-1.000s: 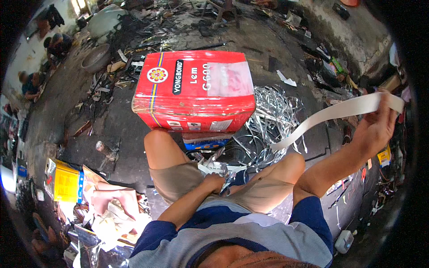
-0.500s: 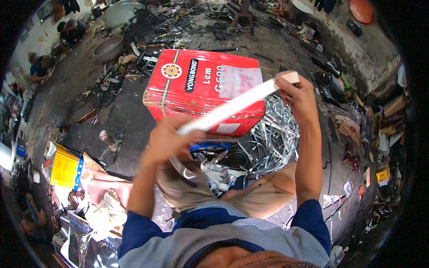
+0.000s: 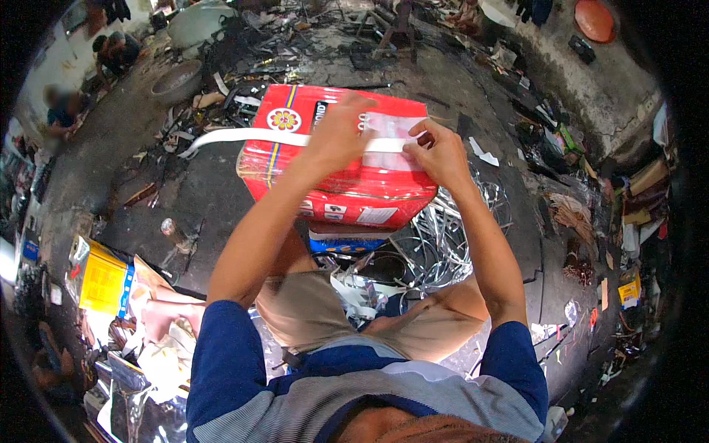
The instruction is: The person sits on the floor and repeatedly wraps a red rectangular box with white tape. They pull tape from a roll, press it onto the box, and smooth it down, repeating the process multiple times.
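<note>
A long white strip (image 3: 244, 136) lies across the top of a red carton (image 3: 295, 159), its left end curling out past the carton's left edge. At the strip's right end my right hand (image 3: 441, 151) is closed, with thumb and fingertips pinching it over the pale label. My left hand (image 3: 338, 140) lies over the middle of the strip. Motion smears its fingers, so their grip is unclear, and it hides part of the carton's print. Below the carton's near side, a blue box (image 3: 347, 242) shows in part.
Tangled silvery strips (image 3: 443, 232) lie right of my legs. White scraps (image 3: 483, 152) rest on the dark floor beyond my right hand. A yellow tin (image 3: 103, 277) and crumpled sheets (image 3: 173, 340) are at left. Two people (image 3: 118, 55) sit far left; debris lines the right wall.
The strip, earlier held up slanting between both hands, now lies across the carton top. My left hand has moved right and away from me; my right hand has come left and lower.
</note>
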`<move>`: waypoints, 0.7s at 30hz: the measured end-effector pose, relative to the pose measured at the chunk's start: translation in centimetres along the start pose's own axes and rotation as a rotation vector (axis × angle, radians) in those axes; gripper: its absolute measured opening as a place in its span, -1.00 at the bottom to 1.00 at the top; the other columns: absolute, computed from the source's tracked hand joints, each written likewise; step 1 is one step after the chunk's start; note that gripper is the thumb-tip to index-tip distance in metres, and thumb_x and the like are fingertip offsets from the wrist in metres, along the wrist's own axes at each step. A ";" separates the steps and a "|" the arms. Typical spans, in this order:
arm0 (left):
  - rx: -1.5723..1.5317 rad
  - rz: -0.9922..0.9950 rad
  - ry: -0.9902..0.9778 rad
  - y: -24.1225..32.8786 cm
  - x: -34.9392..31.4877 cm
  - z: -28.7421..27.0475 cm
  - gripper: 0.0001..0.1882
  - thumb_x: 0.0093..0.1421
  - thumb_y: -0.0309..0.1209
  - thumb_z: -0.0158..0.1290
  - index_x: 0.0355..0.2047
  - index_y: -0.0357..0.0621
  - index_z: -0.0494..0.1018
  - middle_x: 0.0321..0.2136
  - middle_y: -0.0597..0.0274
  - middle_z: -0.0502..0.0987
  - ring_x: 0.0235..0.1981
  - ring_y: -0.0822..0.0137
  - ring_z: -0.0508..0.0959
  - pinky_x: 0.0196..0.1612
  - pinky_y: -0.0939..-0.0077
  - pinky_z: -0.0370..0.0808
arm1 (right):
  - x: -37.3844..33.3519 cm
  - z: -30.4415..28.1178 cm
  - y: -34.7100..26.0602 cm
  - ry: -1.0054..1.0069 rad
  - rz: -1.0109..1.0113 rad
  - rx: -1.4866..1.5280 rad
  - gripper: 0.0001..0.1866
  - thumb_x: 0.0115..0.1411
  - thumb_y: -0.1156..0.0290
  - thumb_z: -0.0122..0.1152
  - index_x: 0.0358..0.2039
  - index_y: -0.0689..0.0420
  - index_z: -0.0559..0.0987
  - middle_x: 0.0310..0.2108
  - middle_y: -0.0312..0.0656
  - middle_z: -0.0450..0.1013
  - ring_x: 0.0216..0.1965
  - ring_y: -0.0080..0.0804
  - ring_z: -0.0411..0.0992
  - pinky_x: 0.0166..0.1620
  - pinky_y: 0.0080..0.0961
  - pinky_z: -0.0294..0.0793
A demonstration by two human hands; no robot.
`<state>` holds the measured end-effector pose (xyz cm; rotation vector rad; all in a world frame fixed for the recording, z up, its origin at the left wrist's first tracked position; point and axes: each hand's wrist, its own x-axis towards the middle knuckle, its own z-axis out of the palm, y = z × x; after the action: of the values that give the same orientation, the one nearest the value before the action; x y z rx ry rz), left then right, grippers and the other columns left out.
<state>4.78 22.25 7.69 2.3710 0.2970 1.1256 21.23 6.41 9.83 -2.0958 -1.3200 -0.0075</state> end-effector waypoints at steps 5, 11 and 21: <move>-0.249 -0.061 -0.111 0.5 0.8 7.2 -0.65 0.03 -0.45 0.22 -0.13 -0.25 0.55 -0.32 0.03 0.58 -0.36 0.21 0.61 -0.22 0.34 0.56 | -0.5 -0.1 0.9 0.074 -0.132 -0.120 -0.82 0.09 0.24 0.33 -0.31 0.00 0.67 -0.37 -0.13 0.57 -0.31 -0.05 0.56 -0.22 -0.18 0.51; -0.243 -0.088 -0.040 1.1 -0.3 7.8 -0.86 0.07 -0.47 0.23 -0.36 -0.26 0.62 -0.42 0.05 0.57 -0.43 0.18 0.60 -0.31 0.34 0.53 | -1.5 -0.5 2.6 0.099 -0.289 -0.163 -0.83 0.11 0.29 0.35 -0.28 0.02 0.72 -0.33 -0.24 0.51 -0.35 -0.22 0.54 -0.27 -0.33 0.48; -0.280 -0.052 -0.108 1.2 -0.4 7.1 -0.88 0.05 -0.48 0.23 -0.39 -0.26 0.62 -0.44 0.09 0.54 -0.46 0.21 0.58 -0.35 0.37 0.50 | -0.6 -1.8 3.7 -0.039 -0.468 -0.052 -0.85 0.11 0.38 0.34 -0.32 0.15 0.69 -0.29 -0.14 0.47 -0.27 -0.17 0.52 -0.19 -0.32 0.49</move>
<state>9.95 18.64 4.27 2.1538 0.1510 0.9445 24.54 3.94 9.13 -1.7890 -1.8211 -0.2025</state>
